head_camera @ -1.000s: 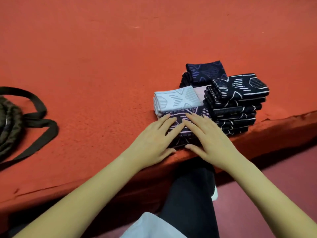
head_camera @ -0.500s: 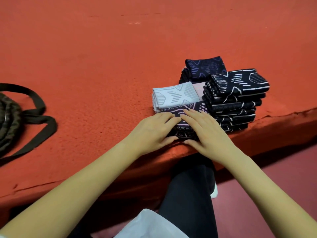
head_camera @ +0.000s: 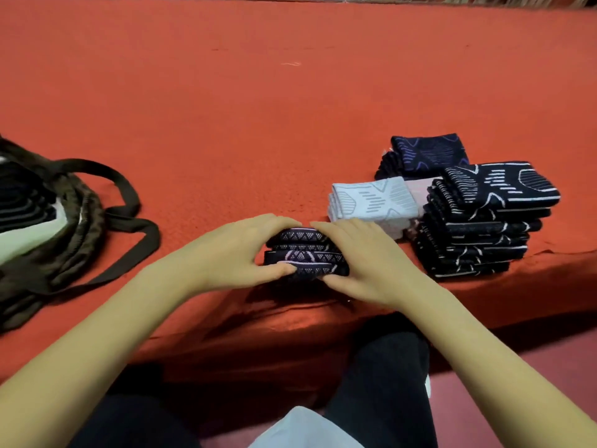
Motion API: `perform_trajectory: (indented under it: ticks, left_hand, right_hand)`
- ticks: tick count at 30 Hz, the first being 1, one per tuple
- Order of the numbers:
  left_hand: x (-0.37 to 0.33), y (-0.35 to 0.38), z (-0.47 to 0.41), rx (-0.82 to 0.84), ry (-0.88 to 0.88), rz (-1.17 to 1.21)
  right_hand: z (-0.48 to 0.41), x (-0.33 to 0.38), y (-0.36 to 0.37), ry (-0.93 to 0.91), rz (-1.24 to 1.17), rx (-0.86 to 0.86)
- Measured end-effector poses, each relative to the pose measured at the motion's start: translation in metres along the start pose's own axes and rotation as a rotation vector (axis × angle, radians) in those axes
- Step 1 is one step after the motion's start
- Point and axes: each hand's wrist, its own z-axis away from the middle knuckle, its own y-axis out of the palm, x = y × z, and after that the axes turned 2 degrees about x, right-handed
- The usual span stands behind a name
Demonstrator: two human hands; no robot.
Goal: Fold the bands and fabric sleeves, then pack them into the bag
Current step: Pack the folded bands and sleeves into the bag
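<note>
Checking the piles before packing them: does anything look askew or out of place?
Slightly. The tall black-and-white stack by the red table edge is uneven: its top piece juts right past those below. The dark bundle in the left hand and right hand looks tidy.

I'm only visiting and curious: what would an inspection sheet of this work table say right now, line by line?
Surface: table covered in red cloth, which wrinkles at the front edge.
Job's things: small dark stack with purple triangles, between the hands. To its right are a pale folded piece, a pink piece, a dark blue pile and a tall dark stack with white lines. The brown bag lies open at the left, with dark striped pieces inside.
Clutter: nothing seen.
Grippers: no robot. The left hand and right hand both grip the small dark stack, thumbs in front.
Cables: nothing seen; only the bag's straps.
Surroundings: dark trousers, reddish floor.
</note>
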Motion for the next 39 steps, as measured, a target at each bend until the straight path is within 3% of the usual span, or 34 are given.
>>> perform_trajectory:
  ticks: [7,9,12,17,22,26,32,39]
  left_hand:
    - [0.032,-0.028,0.051,-0.102,-0.257,-0.222]
    - [0.044,-0.028,0.059,-0.047,-0.321,-0.242]
    - [0.059,-0.017,0.066,0.086,-0.395,-0.143]
    - [0.072,-0.012,0.064,0.086,-0.348,-0.041]
    - [0.074,-0.037,0.067,0.027,-0.331,-0.009]
    - [0.089,-0.102,0.104,-0.114,-0.342,0.042]
    - [0.133,-0.173,0.199,-0.175,-0.602,0.097]
    - [0.188,-0.190,0.279,-0.212,-0.870,0.231]
  right_hand:
    - [-0.086,0.058,0.001,-0.055,-0.225,0.092]
    - [-0.102,0.066,0.010,-0.047,-0.232,0.178]
    - [-0.109,0.068,0.028,-0.022,-0.259,0.330]
    - [-0.111,0.061,0.029,0.010,-0.293,0.498]
    - [-0.134,0.071,0.007,-0.001,-0.290,0.449]
    - [-0.180,0.105,-0.022,-0.062,-0.478,0.355]
    - [-0.271,0.195,-0.010,-0.192,-0.721,0.386]
    - [-0.332,0.275,0.049,-0.185,-0.905,0.501]
